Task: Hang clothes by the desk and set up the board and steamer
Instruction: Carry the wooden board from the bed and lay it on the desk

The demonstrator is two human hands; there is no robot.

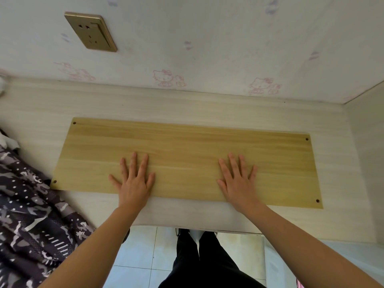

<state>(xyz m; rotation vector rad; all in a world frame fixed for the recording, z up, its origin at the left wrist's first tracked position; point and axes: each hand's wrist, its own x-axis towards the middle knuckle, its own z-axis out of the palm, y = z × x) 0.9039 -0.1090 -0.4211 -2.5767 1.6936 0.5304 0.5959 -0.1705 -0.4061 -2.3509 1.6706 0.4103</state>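
Note:
A long yellow wooden board with a small hole in each corner lies flat on the pale desk. My left hand rests palm down on the board's near left part, fingers spread. My right hand lies flat on its near right part, fingers spread too. Neither hand holds anything. A dark camouflage-patterned garment hangs over the desk's left front edge. No steamer is in view.
A gold wall socket sits on the cartoon-cat wallpaper above the desk at the left. A pale side panel closes the desk on the right. Below the desk edge are light floor tiles and my dark trouser legs.

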